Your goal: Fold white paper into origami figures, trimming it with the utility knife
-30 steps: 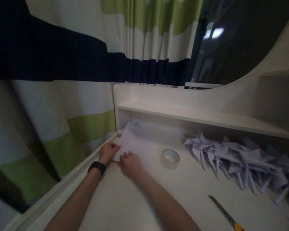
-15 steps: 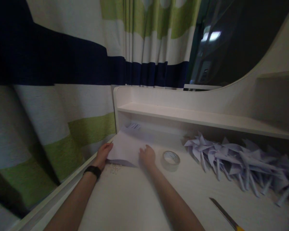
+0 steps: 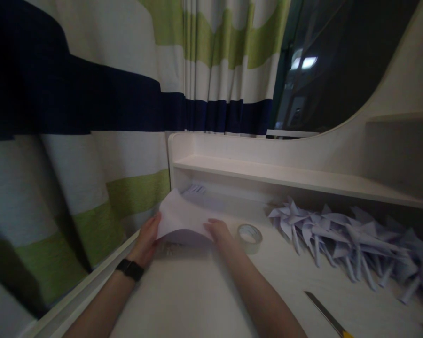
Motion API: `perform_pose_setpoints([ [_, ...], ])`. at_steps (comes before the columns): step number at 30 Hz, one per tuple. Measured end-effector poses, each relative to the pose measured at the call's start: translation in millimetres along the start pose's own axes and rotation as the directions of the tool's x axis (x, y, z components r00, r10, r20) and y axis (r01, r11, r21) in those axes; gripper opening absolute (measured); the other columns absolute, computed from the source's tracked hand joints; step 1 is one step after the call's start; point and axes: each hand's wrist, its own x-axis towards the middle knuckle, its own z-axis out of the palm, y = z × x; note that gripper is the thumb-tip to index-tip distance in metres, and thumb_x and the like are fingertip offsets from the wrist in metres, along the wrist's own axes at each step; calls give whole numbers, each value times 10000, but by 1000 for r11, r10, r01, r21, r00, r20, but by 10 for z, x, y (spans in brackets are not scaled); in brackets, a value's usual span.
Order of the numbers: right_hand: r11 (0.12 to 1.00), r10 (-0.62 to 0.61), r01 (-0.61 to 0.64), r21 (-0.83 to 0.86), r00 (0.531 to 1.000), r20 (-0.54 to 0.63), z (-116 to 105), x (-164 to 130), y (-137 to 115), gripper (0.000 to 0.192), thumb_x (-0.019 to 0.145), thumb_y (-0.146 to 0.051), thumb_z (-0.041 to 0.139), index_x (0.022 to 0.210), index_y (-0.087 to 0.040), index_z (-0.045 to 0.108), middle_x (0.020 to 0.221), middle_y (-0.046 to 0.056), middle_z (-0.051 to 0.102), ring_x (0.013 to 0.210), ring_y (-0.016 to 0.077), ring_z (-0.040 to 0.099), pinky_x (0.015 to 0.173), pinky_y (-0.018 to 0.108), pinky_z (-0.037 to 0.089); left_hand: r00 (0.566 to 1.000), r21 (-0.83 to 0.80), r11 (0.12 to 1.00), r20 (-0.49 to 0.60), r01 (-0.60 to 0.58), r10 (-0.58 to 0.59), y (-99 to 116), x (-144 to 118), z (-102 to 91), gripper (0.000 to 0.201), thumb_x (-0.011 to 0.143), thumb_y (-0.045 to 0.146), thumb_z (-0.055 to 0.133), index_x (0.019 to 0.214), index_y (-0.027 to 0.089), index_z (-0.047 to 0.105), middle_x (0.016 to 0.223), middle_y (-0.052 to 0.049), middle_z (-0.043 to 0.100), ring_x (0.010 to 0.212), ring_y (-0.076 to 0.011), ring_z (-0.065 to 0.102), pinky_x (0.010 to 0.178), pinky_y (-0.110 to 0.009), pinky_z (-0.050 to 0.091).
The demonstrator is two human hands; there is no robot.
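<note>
Between my hands a white sheet of paper [image 3: 185,216] is held up off the desk, its near edge bowed upward. My left hand [image 3: 149,238], with a dark watch [image 3: 129,269] on the wrist, grips the sheet's left edge. The right edge is pinched by my right hand [image 3: 217,230]. Under the near edge lie small pale bits [image 3: 172,249], too blurred to name. A roll of clear tape [image 3: 249,234] rests on the desk just right of my right hand.
Several white paper pinwheels [image 3: 352,239] lie in a row at the right. Nearer stands out a utility knife [image 3: 326,312] with its blade exposed. A low shelf [image 3: 268,171] spans the back of the white desk [image 3: 190,300]; curtains [image 3: 127,155] hang at the left.
The paper has been lifted and now bows between my hands. My right hand has closed on its right edge. The view has shifted slightly.
</note>
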Motion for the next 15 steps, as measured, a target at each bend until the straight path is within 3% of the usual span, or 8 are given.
perform_pose_setpoints([
  [5,988,24,-30,150,999,40,-139,-466,-45,227,701,-312,642,801,-109,663,724,94,694,623,187,643,529,262,471,971,225,956,108,186,-214,-16,-570,-237,447,680,517,686,929,145,699,902,-102,724,803,-271,667,669,-342,529],
  [7,975,-2,-7,224,999,41,-269,-729,-37,270,656,-373,686,759,-124,659,661,52,670,539,150,584,470,232,415,964,326,918,63,226,-260,-82,-787,-339,461,686,574,645,913,179,716,884,-91,730,789,-295,672,610,-359,531],
  [10,976,-23,24,215,1000,-6,-530,-1165,-33,313,631,-435,705,706,-142,623,561,-4,592,452,103,474,408,202,327,976,409,898,70,161,-207,-185,-1090,-385,463,654,629,628,824,209,722,879,-87,732,831,-324,667,619,-379,540],
  [15,987,-133,139,86,989,-70,-1065,-1914,-54,313,722,-489,627,741,-186,551,555,-48,506,458,89,415,431,197,320,932,398,918,330,7,-150,-327,-1628,-163,456,630,595,665,862,204,698,884,-82,726,871,-311,653,760,-380,535],
])
